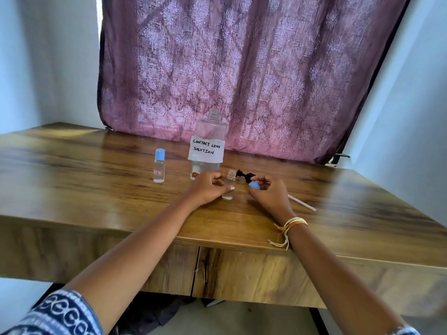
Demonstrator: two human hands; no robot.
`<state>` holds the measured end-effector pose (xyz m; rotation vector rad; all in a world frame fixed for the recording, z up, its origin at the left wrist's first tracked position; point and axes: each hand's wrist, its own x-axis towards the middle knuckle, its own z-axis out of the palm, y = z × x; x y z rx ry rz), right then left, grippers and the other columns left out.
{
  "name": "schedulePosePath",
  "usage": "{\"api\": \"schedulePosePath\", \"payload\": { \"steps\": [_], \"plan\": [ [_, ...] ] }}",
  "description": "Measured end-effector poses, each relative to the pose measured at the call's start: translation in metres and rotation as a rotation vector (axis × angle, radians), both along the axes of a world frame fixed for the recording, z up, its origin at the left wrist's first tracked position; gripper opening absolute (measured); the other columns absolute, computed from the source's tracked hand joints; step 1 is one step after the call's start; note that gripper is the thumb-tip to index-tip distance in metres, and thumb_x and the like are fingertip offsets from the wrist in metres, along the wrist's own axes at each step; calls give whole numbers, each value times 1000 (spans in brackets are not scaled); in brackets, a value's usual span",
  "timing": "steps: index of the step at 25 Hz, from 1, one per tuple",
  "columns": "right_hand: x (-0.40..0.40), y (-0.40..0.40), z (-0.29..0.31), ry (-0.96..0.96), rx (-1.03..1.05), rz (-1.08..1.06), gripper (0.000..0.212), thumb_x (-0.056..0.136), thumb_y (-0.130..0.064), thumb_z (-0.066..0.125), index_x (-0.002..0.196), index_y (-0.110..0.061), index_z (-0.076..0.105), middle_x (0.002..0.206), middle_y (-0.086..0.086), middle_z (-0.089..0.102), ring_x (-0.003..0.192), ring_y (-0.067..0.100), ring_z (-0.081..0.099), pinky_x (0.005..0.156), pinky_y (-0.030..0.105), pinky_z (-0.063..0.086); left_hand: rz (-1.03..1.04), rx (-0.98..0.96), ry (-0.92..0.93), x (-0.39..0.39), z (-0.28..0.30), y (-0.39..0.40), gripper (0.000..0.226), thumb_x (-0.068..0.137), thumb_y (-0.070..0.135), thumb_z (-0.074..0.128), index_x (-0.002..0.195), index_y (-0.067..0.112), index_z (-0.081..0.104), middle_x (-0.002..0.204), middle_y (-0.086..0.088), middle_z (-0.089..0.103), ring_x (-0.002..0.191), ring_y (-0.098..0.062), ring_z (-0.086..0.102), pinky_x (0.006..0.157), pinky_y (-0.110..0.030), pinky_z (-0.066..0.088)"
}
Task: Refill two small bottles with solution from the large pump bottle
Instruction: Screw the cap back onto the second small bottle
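A large clear bottle [209, 141] labelled "CONTACT LENS SOLUTION" stands open-necked at the back of the wooden table [96, 180]. Its black pump head [244, 175] lies on the table to the right, with the white dip tube [302, 203] trailing past my right hand. My left hand [210, 187] grips a small clear uncapped bottle [229, 184], upright on the table. My right hand [268, 192] pinches its blue cap [254, 185] just right of the bottle's neck. A second small bottle [159, 166] with a blue cap on and a red-edged label stands to the left.
A purple patterned curtain [242, 68] hangs behind the table, touching its back edge. Pale walls close in on both sides. The table's front edge [217, 243] runs under my forearms, and thread bands circle my right wrist [291, 224].
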<state>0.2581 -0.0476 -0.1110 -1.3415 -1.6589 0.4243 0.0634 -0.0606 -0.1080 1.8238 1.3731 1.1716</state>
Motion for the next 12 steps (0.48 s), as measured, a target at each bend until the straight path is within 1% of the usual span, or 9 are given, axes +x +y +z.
{"api": "schedulePosePath", "payload": {
  "steps": [2,3,5,6,7,9,10,12],
  "plan": [
    [-7,-3,3,78,16,71,26,76,-8,73,100,-17,72,88,-1,72,76,9,67,69,20,56,-4,6,22,-1,-4,1,44,75,23,80,115,14,65,89,7,65,90,-15,65,87,-31,51],
    [-9,-4,5,107,34,106,27,76,-5,73,101,-17,72,87,-2,73,75,5,67,68,22,56,-12,4,38,-3,-4,1,45,74,21,81,115,13,65,90,6,66,89,-17,66,86,-33,53],
    [-14,-5,16,188,58,174,29,77,0,74,102,-16,69,87,-1,73,75,1,66,69,18,54,-31,-9,60,-5,-5,2,50,69,19,84,116,13,66,96,2,71,90,-20,69,88,-35,55],
    [-15,-5,23,209,69,205,29,78,2,74,103,-13,69,90,2,73,78,3,67,72,17,55,-38,-18,65,-5,-5,2,53,68,19,85,117,13,66,100,1,72,92,-20,69,87,-33,56],
    [-15,-4,30,190,85,232,29,79,3,73,104,-10,69,92,5,72,80,7,66,75,17,55,-39,-28,73,-5,-5,2,54,67,18,85,118,12,65,101,2,71,92,-18,69,84,-28,55],
    [-14,0,45,37,121,273,28,80,1,73,106,-9,70,93,4,71,81,10,64,77,16,54,-34,-27,94,-5,-3,0,52,69,16,84,117,13,64,98,6,68,83,-7,65,71,-12,48],
    [-15,2,52,-57,127,287,28,80,0,73,107,-10,71,93,1,71,81,10,64,78,16,53,-29,-17,105,-5,-3,-1,52,69,18,84,117,14,64,98,6,67,80,-3,63,68,-9,44],
    [-17,4,62,-207,123,313,28,81,-3,73,108,-12,72,93,-1,72,80,8,65,78,17,53,-21,14,122,-5,-3,-1,52,69,21,84,117,14,64,101,3,68,82,-4,62,69,-11,42]
  ]
}}
